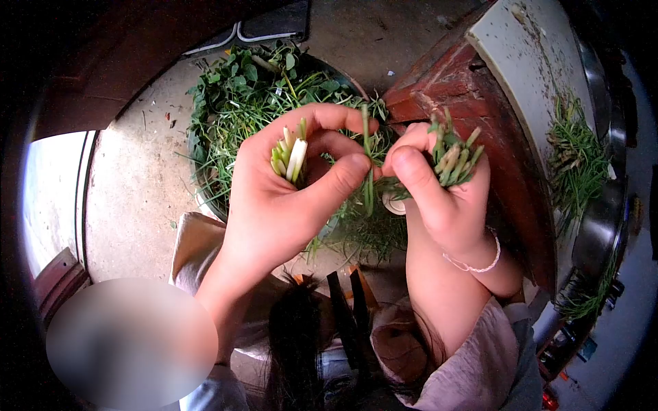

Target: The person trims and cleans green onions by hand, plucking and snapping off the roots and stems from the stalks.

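Observation:
My left hand (264, 195) is curled around several pale white-and-green stems (293, 156), whose cut ends poke up out of the palm. Between its thumb and forefinger stands one thin green stalk (367, 164). Close beside it, my right hand (456, 212) is closed around a bunch of green stems (456, 156) with brownish cut ends upward. The right fingertips are near the thin stalk; whether they touch it I cannot tell. Below both hands sits a round tub (205, 204) heaped with leafy and grassy greens (229, 130).
A dark red wooden piece of furniture (473, 96) stands at the right under a pale, dirt-specked top (531, 48). More green stalks (572, 161) lie on that top, beside a metal basin (598, 229). Concrete floor (140, 185) shows at the left. A metal-framed stool (271, 20) is at the back.

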The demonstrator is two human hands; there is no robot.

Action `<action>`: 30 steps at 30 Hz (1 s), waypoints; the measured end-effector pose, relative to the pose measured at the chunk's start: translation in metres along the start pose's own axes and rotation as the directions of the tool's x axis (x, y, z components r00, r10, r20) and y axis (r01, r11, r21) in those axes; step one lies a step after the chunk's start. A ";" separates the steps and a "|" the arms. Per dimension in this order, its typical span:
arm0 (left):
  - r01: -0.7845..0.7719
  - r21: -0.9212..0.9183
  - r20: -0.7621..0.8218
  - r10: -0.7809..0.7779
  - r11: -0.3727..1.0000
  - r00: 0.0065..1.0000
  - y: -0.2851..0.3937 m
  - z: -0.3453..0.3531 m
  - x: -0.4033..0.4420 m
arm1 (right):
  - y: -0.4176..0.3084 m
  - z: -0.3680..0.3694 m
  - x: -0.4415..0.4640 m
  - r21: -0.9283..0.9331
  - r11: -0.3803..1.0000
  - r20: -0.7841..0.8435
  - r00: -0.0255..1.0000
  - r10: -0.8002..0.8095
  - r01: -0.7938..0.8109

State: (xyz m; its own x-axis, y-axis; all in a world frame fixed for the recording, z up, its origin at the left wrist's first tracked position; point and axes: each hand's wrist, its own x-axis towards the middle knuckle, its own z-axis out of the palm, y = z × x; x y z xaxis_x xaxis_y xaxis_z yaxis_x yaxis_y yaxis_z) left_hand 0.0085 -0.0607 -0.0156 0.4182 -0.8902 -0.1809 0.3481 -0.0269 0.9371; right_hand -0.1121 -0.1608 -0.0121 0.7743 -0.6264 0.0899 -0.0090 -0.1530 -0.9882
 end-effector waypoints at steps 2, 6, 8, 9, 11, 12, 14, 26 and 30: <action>0.038 0.008 0.018 -0.038 0.999 0.999 0.004 -0.001 -0.001 | -0.003 0.001 0.001 0.020 0.999 0.018 0.999 0.034 -0.034; -0.010 0.149 -0.003 0.010 0.989 1.000 0.004 -0.001 -0.003 | -0.003 0.003 0.000 0.046 0.994 0.029 0.995 0.100 -0.101; -0.043 0.156 0.006 0.043 0.987 0.999 0.003 -0.002 -0.003 | -0.002 0.004 0.000 0.101 0.977 0.016 0.982 0.189 -0.190; -0.064 0.163 0.022 0.062 0.985 0.998 0.004 -0.002 -0.003 | -0.002 0.004 0.000 0.100 0.976 0.017 0.982 0.191 -0.191; -0.084 0.167 0.038 0.079 0.982 0.996 0.002 -0.001 -0.003 | -0.003 0.003 0.000 0.061 0.978 0.030 0.980 0.199 -0.200; -0.113 0.185 0.046 0.106 0.976 0.993 0.000 -0.002 -0.003 | -0.002 0.003 0.000 0.060 0.977 0.031 0.979 0.201 -0.202; -0.139 0.201 0.054 0.131 0.970 0.990 0.000 -0.001 -0.003 | -0.001 0.003 0.000 0.059 0.980 0.035 0.982 0.188 -0.189; -0.180 0.192 0.103 0.163 0.965 0.981 0.001 -0.006 -0.003 | -0.003 0.000 0.004 0.148 0.939 0.142 0.946 0.290 -0.310; -0.074 0.218 0.074 0.059 0.973 0.996 0.004 -0.007 -0.007 | 0.000 0.005 0.003 0.173 0.961 0.116 0.974 0.196 -0.214</action>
State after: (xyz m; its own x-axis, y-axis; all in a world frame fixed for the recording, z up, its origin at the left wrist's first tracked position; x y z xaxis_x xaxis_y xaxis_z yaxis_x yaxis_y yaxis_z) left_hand 0.0127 -0.0518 -0.0130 0.3750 -0.9213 -0.1025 0.1252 -0.0592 0.9904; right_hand -0.1066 -0.1593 -0.0124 0.8257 -0.5511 -0.1207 -0.0654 0.1191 -0.9907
